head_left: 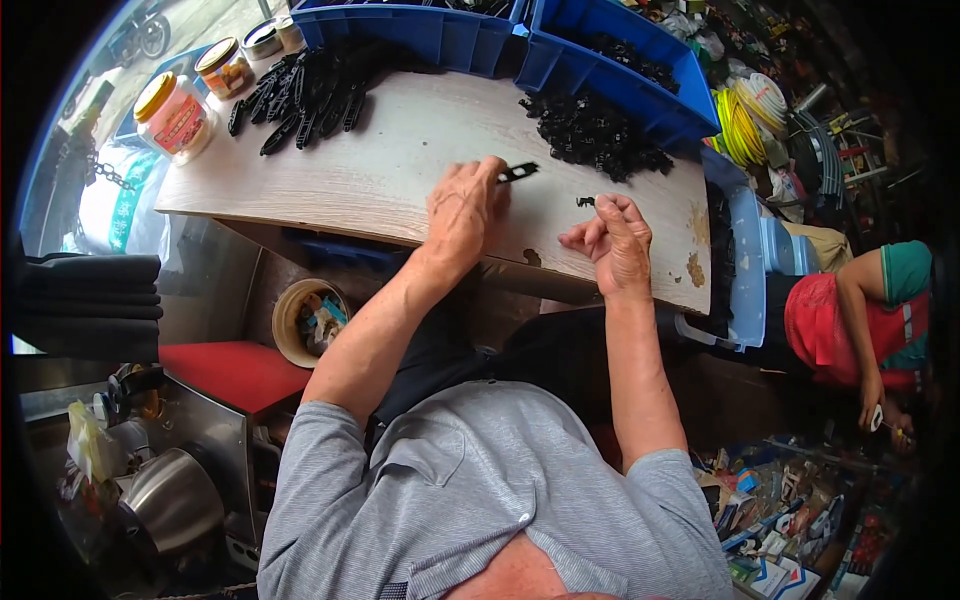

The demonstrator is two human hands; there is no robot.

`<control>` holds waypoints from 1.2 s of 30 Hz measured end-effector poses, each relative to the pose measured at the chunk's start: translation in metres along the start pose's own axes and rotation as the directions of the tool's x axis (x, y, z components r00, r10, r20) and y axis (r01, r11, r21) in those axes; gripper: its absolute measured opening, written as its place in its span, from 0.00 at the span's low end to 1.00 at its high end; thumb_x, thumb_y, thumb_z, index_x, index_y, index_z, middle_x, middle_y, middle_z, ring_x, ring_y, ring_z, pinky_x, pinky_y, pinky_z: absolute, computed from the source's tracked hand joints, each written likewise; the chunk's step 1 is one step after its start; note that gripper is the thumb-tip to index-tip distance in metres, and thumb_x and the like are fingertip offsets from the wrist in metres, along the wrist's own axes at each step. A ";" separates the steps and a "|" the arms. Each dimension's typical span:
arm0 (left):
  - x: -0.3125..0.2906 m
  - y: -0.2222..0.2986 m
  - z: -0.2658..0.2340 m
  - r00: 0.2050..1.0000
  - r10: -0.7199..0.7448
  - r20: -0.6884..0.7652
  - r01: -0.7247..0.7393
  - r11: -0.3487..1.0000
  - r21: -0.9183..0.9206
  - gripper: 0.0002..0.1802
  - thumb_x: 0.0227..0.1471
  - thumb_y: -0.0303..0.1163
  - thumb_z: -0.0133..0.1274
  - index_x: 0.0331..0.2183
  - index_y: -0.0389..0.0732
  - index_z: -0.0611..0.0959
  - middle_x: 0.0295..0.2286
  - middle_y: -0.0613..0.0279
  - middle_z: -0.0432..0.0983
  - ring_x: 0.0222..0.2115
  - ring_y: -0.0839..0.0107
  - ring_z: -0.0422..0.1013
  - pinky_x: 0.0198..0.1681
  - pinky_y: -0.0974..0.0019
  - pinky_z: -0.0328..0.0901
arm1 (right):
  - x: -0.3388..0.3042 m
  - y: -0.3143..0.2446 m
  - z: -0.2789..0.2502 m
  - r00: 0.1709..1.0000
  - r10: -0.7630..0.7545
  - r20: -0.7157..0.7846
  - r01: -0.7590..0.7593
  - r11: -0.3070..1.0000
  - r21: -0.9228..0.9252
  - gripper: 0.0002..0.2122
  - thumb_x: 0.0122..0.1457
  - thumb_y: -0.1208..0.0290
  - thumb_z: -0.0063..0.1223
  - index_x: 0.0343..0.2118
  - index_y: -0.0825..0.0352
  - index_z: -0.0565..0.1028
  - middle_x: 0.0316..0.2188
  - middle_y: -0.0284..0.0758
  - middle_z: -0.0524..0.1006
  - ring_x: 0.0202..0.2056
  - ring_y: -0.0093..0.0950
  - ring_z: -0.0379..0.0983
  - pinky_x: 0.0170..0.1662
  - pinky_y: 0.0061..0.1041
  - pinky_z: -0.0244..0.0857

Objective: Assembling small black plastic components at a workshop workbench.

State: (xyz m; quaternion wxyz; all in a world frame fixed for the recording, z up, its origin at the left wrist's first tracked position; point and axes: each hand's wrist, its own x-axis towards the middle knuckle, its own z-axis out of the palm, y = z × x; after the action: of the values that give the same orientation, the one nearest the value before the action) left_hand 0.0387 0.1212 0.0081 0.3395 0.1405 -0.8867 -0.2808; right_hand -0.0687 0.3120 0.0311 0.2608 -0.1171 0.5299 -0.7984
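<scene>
Over the pale worktop (400, 150), my left hand (460, 207) is closed on a slim black plastic piece with slots (518, 173), which sticks out to the right past the fingers. Between the thumb and finger of my right hand (622, 243) is a small black plastic clip (585, 202). The two pieces are apart. A heap of long slotted black pieces (300, 95) lies at the far left of the worktop. Behind my right hand spreads a heap of small black clips (595, 135).
Blue bins (440, 45) line the far edge; the right one (690, 95) holds more black parts. Jars (178, 118) stand at the left corner. A waste bucket (283, 325) is below the near edge. Another person in a red vest (812, 305) is at the right.
</scene>
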 end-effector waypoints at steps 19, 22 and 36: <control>-0.003 0.055 0.017 0.864 -0.219 0.453 0.503 0.340 -0.795 0.14 0.54 0.31 0.59 0.38 0.29 0.80 0.27 0.63 0.78 0.27 0.81 0.73 0.30 0.76 0.68 | 0.001 0.006 -0.007 0.995 0.053 0.082 -0.055 0.998 0.025 0.06 0.58 0.72 0.61 0.37 0.62 0.76 0.28 0.29 0.78 0.23 0.19 0.73 0.31 0.21 0.73; 0.000 0.056 0.019 0.825 -0.309 0.472 0.559 0.326 -0.763 0.15 0.54 0.34 0.58 0.34 0.29 0.81 0.25 0.63 0.78 0.24 0.81 0.72 0.27 0.75 0.67 | 0.001 0.005 -0.004 0.992 0.068 0.108 -0.065 0.998 -0.028 0.06 0.59 0.71 0.60 0.37 0.62 0.74 0.29 0.30 0.78 0.25 0.22 0.75 0.32 0.23 0.74; -0.003 0.055 0.014 0.782 -0.302 0.545 0.601 0.134 -0.788 0.10 0.53 0.30 0.57 0.31 0.30 0.81 0.21 0.61 0.77 0.21 0.77 0.72 0.25 0.72 0.70 | -0.007 0.005 0.012 0.998 0.057 -0.027 -0.063 0.945 -0.322 0.13 0.58 0.60 0.55 0.21 0.59 0.68 0.09 0.24 0.59 0.10 0.18 0.55 0.13 0.21 0.60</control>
State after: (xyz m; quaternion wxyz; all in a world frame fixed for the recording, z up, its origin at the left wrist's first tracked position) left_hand 0.0285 0.1720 0.0307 0.1349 0.1399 -0.4950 -0.8469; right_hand -0.0562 0.3048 0.0319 0.2574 -0.1351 0.6591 -0.6936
